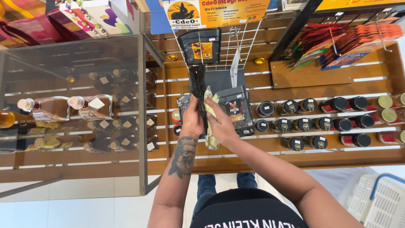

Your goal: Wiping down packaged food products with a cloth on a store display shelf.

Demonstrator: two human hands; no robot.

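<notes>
My left hand grips a flat black pouch edge-on, held upright over the wooden shelf. Pressed against the pouch's right side, my right hand is closed on a pale yellow cloth, which hangs down below my fingers. Behind my hands stand more grey and black pouches with a picture label. Another black pouch hangs on a white wire rack above.
Rows of black-lidded jars fill the shelf to the right, with green-lidded ones further on. A glass case at left holds bottles. Red and orange packets hang upper right. A white basket sits on the floor lower right.
</notes>
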